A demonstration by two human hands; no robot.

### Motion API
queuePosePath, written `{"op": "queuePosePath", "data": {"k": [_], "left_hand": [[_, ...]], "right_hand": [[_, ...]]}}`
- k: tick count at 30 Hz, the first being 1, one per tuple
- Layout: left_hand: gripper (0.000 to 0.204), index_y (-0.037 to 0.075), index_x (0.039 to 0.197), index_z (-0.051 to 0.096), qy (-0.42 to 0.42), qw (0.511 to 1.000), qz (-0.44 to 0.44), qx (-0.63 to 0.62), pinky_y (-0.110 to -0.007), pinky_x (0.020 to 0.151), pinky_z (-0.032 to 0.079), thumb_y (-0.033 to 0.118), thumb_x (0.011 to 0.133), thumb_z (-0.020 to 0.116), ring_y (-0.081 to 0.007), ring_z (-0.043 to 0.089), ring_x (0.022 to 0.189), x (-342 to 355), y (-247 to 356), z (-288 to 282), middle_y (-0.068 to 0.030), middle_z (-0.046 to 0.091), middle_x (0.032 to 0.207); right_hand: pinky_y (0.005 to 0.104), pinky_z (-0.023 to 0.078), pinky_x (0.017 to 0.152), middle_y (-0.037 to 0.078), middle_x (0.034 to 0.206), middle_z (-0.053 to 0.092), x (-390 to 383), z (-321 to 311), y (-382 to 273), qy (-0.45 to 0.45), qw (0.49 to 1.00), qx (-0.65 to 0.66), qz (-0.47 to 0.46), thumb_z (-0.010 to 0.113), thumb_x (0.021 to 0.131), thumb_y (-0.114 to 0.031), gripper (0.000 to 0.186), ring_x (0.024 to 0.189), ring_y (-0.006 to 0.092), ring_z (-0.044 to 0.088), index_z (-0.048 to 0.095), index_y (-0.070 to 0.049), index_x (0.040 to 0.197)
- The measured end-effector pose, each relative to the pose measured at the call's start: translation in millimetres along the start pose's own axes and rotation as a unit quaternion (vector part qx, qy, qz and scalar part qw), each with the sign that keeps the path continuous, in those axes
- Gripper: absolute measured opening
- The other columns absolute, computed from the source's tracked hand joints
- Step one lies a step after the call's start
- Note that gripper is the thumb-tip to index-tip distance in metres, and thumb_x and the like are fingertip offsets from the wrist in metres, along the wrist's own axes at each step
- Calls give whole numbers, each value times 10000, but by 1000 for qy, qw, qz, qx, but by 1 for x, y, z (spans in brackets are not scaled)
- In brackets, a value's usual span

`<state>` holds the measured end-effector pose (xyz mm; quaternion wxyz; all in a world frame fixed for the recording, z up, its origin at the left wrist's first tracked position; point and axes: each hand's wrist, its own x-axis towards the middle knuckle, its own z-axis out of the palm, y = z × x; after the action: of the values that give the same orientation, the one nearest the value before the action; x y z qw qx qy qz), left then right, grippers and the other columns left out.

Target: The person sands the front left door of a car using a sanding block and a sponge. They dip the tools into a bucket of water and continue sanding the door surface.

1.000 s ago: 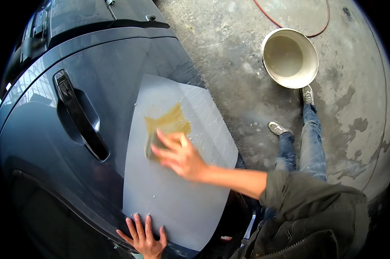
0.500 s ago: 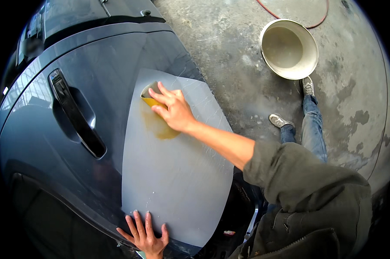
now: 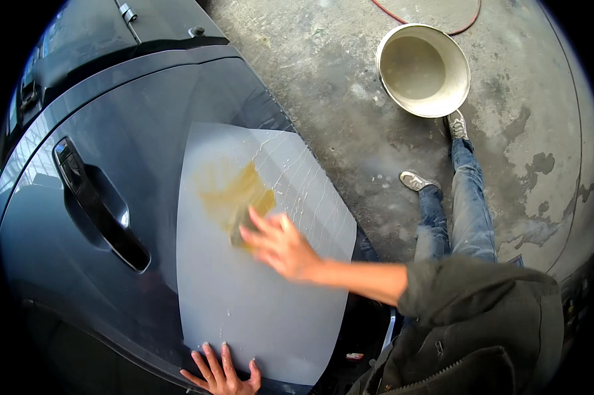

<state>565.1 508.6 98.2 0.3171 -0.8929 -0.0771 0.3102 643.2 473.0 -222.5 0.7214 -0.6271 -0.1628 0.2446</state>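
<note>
My right hand [image 3: 280, 247], smeared by motion, presses a small grey piece of sandpaper [image 3: 239, 227] against a car door. Under it is a light grey primed patch [image 3: 264, 316] with a curved outline. Yellow-brown bare areas [image 3: 234, 187] show in the upper part of the patch, just beyond my right hand. Thin wet streaks run from there toward the patch's right edge. Low in the picture, my left hand [image 3: 224, 376] lies flat with fingers spread on the patch's bottom left corner. Nothing is in it.
Left of the patch, a black door handle [image 3: 99, 204] stands out from the dark blue panel [image 3: 112, 118]. A white bucket [image 3: 458, 82] of murky water sits on the stained concrete floor by my shoe [image 3: 458, 125]. A red hose [image 3: 464, 27] curves behind the bucket.
My right hand has swept the sandpaper down the patch, toward me, and the brownish area above it now lies uncovered. My left hand stays on the lower corner. The view has shifted slightly.
</note>
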Motion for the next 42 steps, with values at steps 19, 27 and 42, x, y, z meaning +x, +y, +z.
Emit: {"op": "queuePosePath", "data": {"k": [19,27,42], "left_hand": [[579,132,1263,676,9,1000,8,-11,-673,1158,87,496,814,645,-423,409,1386,0,-3,3,-166,544,1424],[576,126,1254,680,33,999,17,-36,-672,1157,85,504,819,650,-423,414,1382,2,-5,6,-171,547,1419],[579,114,1256,678,25,999,12,-26,-663,1156,104,523,850,624,-432,441,1361,2,-2,2,-185,552,1410]], "right_hand": [[409,438,1029,145,1527,423,101,-13,68,54,986,18,155,643,924,-244,476,1134,366,476,573,-198,1393],[415,432,1037,127,1555,393,106,-20,79,75,979,33,189,703,881,-217,506,1059,301,516,598,-188,1374],[449,422,1052,177,1520,424,61,-8,72,59,982,27,178,666,904,-282,513,1098,387,495,566,-205,1402]]}}
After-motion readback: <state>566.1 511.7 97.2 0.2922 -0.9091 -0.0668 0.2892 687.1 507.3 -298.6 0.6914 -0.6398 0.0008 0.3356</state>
